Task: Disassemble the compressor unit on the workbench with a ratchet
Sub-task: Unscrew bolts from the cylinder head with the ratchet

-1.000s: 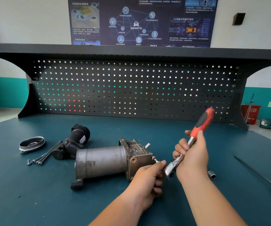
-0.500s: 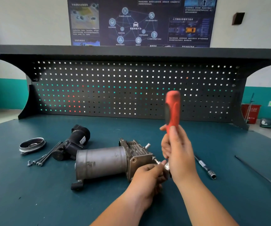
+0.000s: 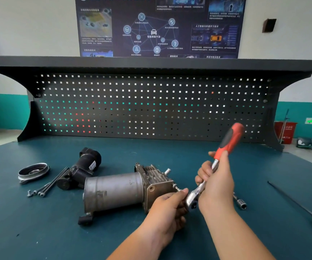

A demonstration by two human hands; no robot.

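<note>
— Compressor (image 3: 113,190) lying where?
— Middle of the table (image 3: 38,231), toward the front edge. Right grip (image 3: 217,186) clasps the ratchet (image 3: 230,139) handle; left grip (image 3: 168,211) pinches its head against the compressor's end.

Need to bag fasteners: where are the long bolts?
The long bolts lie left on the workbench, between the metal ring and the black housing, head view.

One head cam, wide-angle, close over workbench (image 3: 38,231), faces fwd/down toward pegboard (image 3: 151,109); edges seem warped.
</note>
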